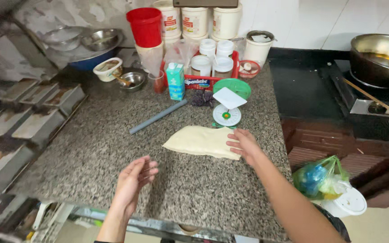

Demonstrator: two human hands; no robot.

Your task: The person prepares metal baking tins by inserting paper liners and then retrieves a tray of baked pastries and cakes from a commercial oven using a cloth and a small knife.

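Right hand (245,145) flat, fingers spread, pressing right end of dough sheet (199,141) near scale (228,108). Left hand (133,179) open, empty, hovering above counter (91,153).

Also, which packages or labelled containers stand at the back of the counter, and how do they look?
Small carton: behind the grey rod, upright box, teal and white.
Red tray: beside the carton, holds white-lidded jars, printed label on its front.
Three white tubs: against the wall, round, red and yellow labels.
Kitchen scale: behind the dough, green with a white dial.
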